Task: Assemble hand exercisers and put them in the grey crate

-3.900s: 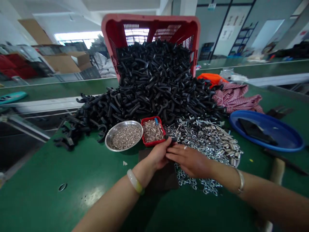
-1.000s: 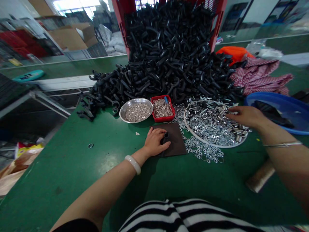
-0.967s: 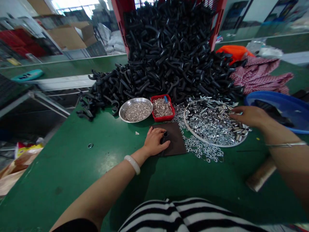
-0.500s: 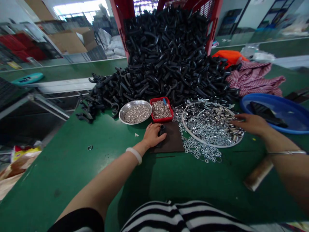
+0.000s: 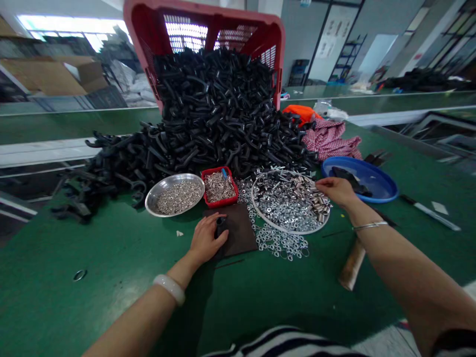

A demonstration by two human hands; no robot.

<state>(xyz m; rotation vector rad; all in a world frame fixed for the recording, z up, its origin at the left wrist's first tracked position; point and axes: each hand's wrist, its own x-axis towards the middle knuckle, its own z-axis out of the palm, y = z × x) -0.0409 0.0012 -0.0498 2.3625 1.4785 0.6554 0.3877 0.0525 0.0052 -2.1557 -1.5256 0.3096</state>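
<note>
My left hand [image 5: 205,239] is curled around a black plastic part [image 5: 220,224] with a round hole on top. It stands on a dark square mat [image 5: 241,233], and its lower end is partly hidden by my fingers. My right hand [image 5: 337,191] is at the right rim of a round, white-edged tray [image 5: 273,223] with its fingertips pinched together. Whatever lies between them is too small to tell. Metal sleeves [image 5: 319,206] lie in the tray just below those fingertips, beside many nuts and bolts.
A red crate [image 5: 277,25] spills a big heap of black parts [image 5: 223,114] across the back. Nearer are a metal bowl [image 5: 151,206] of small pieces, a red box [image 5: 223,202] of pins, loose nuts [image 5: 278,243], a blue basin [image 5: 390,191] and a hammer-like tool [image 5: 351,267].
The view has swung to the right, so everything sits further left. My right fingertips have drawn back from among the sleeves to the tray's rim. My left hand keeps its hold.
</note>
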